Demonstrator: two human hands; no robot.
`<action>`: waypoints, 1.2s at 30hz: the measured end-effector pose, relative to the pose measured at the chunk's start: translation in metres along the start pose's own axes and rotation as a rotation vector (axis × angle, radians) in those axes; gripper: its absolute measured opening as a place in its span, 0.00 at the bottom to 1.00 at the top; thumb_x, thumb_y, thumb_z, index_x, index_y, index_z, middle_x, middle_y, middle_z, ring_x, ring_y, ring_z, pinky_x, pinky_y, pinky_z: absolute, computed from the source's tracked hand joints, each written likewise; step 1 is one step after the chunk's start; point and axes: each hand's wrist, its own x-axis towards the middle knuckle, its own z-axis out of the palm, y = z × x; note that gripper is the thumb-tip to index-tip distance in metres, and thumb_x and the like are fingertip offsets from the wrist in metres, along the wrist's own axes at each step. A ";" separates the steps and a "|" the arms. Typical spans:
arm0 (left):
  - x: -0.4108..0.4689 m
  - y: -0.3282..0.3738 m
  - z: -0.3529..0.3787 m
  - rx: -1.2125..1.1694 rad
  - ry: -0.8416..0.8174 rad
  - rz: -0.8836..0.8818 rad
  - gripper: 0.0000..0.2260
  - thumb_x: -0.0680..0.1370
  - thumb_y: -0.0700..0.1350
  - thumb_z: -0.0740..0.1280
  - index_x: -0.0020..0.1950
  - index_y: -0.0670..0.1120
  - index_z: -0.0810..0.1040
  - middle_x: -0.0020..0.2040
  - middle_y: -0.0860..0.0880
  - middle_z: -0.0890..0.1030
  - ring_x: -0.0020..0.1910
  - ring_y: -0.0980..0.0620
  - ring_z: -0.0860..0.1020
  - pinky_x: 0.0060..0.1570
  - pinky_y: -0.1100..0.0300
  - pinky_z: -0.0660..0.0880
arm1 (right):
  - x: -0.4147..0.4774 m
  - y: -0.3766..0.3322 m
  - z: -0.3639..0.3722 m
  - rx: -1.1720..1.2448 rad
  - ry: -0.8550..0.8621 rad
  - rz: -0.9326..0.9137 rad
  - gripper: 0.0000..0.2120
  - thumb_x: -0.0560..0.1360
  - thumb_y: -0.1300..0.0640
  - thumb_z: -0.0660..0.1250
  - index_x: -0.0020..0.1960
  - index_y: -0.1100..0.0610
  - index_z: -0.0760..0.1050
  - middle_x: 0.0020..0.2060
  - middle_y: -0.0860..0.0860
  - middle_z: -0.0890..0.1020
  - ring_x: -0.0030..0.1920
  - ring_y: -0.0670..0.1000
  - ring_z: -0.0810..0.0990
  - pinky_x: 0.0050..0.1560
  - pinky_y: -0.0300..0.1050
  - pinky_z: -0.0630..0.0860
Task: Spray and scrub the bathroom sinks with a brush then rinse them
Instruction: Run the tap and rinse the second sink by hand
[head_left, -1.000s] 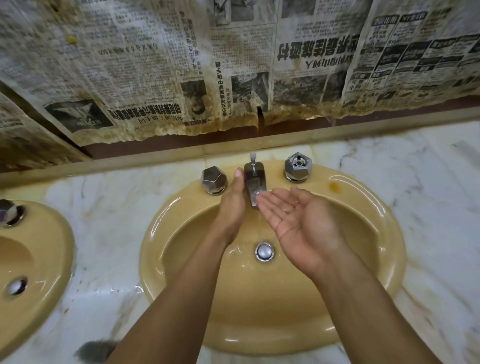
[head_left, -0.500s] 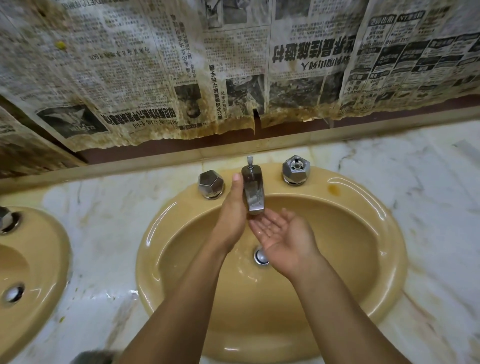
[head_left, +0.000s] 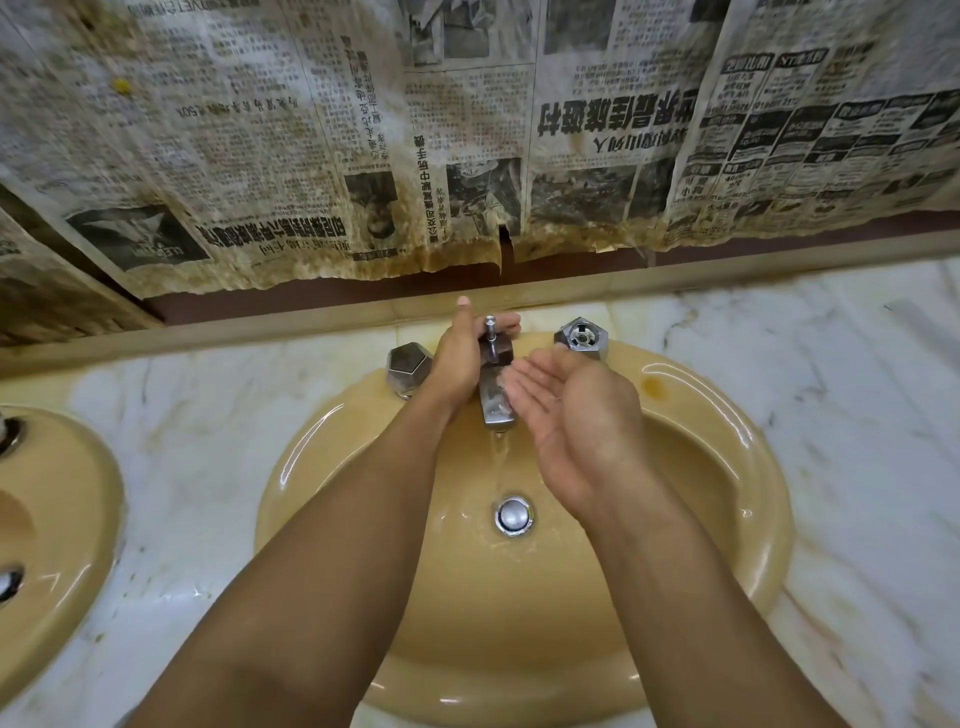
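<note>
Left hand (head_left: 460, 358) curls round the faucet (head_left: 496, 400), right hand (head_left: 576, 415) cupped open beside it over the tan sink (head_left: 519, 623); thin stream (head_left: 500, 462) falls past the palm, so a hasty scoop likely splashes the counter (head_left: 831, 364).

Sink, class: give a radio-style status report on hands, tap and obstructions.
Left hand grips tap. Right hand open, cupped beside it. Water running into sink. Nothing blocking.

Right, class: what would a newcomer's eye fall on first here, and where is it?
The stained newspaper across the wall above the sink. Below it, the left hand grips the tap while the right hand lies cupped beside it. A thin stream of water runs down to the drain.
</note>
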 end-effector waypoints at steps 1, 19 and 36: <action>-0.003 -0.002 0.000 -0.001 -0.005 0.016 0.32 0.88 0.58 0.41 0.65 0.44 0.82 0.58 0.47 0.85 0.52 0.56 0.82 0.53 0.64 0.77 | 0.001 0.003 -0.001 -0.011 0.045 -0.031 0.10 0.84 0.62 0.60 0.57 0.68 0.77 0.52 0.61 0.83 0.56 0.56 0.83 0.65 0.51 0.78; -0.012 -0.006 -0.017 0.057 -0.012 -0.030 0.30 0.85 0.64 0.44 0.53 0.54 0.85 0.58 0.50 0.84 0.63 0.52 0.79 0.71 0.55 0.68 | 0.004 0.013 -0.022 0.101 -0.078 0.139 0.17 0.85 0.58 0.57 0.57 0.71 0.77 0.49 0.65 0.85 0.49 0.61 0.87 0.55 0.52 0.83; -0.105 -0.035 0.029 -0.857 0.192 -0.574 0.16 0.84 0.43 0.56 0.44 0.37 0.78 0.36 0.41 0.81 0.39 0.44 0.79 0.42 0.55 0.76 | 0.009 0.030 -0.108 0.028 0.180 -0.080 0.16 0.85 0.58 0.58 0.60 0.71 0.76 0.55 0.66 0.83 0.54 0.62 0.86 0.57 0.50 0.82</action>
